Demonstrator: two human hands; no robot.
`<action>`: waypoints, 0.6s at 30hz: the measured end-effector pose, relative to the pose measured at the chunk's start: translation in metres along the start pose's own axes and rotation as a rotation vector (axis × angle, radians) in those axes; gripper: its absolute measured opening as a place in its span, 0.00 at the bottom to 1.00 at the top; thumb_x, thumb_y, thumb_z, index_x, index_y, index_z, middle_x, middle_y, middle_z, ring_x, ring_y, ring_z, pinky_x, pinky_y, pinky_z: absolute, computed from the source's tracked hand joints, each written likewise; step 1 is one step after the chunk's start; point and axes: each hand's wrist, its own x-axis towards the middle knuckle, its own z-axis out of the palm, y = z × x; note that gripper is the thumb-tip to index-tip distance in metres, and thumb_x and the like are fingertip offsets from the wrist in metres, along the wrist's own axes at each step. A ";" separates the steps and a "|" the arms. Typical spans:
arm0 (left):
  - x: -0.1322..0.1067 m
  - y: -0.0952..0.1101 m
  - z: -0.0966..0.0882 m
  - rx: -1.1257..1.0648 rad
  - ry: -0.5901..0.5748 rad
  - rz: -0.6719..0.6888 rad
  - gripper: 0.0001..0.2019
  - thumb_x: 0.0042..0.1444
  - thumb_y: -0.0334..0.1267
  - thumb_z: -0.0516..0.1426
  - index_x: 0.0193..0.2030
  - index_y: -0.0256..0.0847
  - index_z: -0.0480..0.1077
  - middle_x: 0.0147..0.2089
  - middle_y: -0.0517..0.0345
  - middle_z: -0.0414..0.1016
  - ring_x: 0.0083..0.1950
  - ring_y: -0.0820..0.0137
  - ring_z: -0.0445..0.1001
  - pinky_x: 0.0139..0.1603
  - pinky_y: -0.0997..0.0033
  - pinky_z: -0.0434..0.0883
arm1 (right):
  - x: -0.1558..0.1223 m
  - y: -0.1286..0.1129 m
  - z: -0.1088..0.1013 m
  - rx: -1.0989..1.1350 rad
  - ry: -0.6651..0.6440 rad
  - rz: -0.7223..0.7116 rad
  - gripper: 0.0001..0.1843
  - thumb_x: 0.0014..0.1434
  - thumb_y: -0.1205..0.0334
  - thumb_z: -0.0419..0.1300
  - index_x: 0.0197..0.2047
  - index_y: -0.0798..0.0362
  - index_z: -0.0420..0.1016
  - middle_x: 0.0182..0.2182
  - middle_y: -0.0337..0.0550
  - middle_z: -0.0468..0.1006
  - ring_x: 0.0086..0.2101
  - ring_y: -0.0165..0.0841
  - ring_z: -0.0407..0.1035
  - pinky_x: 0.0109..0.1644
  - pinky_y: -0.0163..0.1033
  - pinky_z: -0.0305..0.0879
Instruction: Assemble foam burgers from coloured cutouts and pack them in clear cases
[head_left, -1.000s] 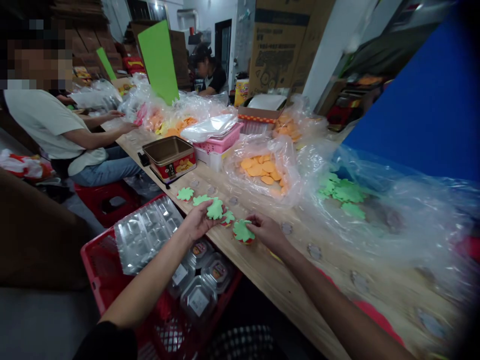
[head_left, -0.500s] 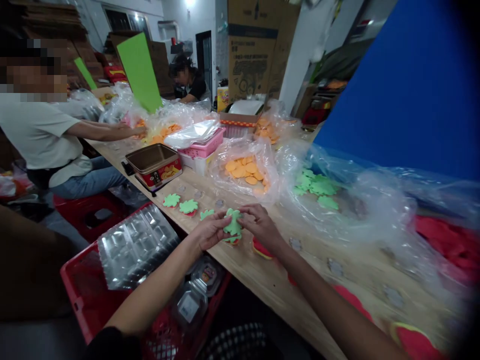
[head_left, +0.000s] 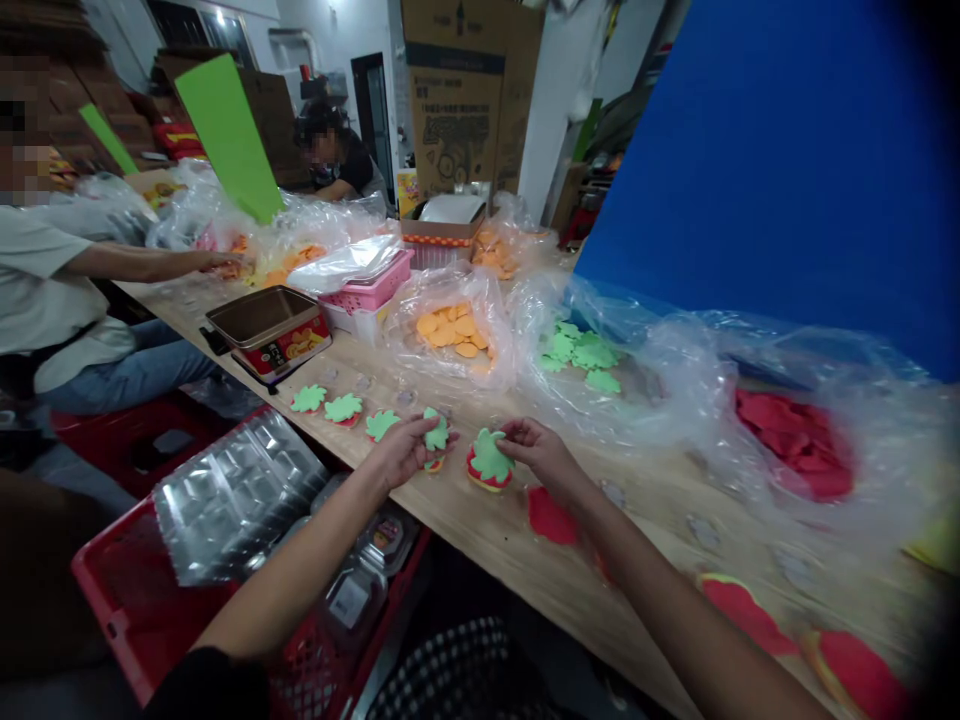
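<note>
My left hand (head_left: pixel 405 452) is closed on a green scalloped, lettuce-like piece (head_left: pixel 436 432) above the table's front edge. With thumb and fingers pinched, my right hand (head_left: pixel 541 456) grips the edge of another green piece (head_left: pixel 492 454), which lies over a red-and-yellow stack (head_left: pixel 491 480). To the left, several stacks topped with green, such as a green-topped stack (head_left: pixel 343 408), stand in a row. On the right, partly behind my forearm, are a red-topped piece (head_left: pixel 552 515) and further red-topped stacks (head_left: pixel 750 612).
Behind my hands are plastic bags of orange discs (head_left: pixel 454 328), green pieces (head_left: pixel 581 350) and red pieces (head_left: pixel 796 440). A biscuit tin (head_left: pixel 281 335) stands beside a pink basket (head_left: pixel 375 290). Below the edge, a red crate (head_left: pixel 112 600) holds clear trays (head_left: pixel 240 500). Two co-workers sit farther off.
My hands have moved apart. A green piece now lies on the red-and-yellow stack under my right hand, while my left still holds one. The whole view has shifted.
</note>
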 end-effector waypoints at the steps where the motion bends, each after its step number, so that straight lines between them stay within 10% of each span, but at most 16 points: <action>1: -0.001 0.002 -0.001 -0.004 -0.007 0.000 0.04 0.52 0.28 0.52 0.34 0.30 0.67 0.34 0.45 0.73 0.39 0.63 0.74 0.39 0.64 0.72 | 0.001 0.004 -0.001 -0.014 -0.024 0.011 0.18 0.34 0.57 0.66 0.28 0.53 0.64 0.23 0.35 0.70 0.25 0.28 0.64 0.30 0.34 0.60; 10: -0.001 -0.001 0.005 0.056 -0.160 0.003 0.09 0.51 0.24 0.54 0.40 0.32 0.66 0.39 0.48 0.72 0.42 0.64 0.73 0.44 0.64 0.69 | 0.002 0.018 -0.010 -0.712 0.117 -0.283 0.10 0.46 0.58 0.58 0.33 0.53 0.71 0.30 0.42 0.69 0.32 0.33 0.64 0.38 0.42 0.61; 18: 0.000 -0.024 0.047 0.253 -0.301 -0.027 0.18 0.41 0.30 0.63 0.40 0.36 0.66 0.35 0.55 0.71 0.33 0.73 0.72 0.36 0.71 0.70 | -0.025 -0.018 -0.012 -0.529 0.062 -0.337 0.13 0.49 0.54 0.58 0.37 0.50 0.71 0.38 0.43 0.69 0.40 0.34 0.64 0.38 0.38 0.62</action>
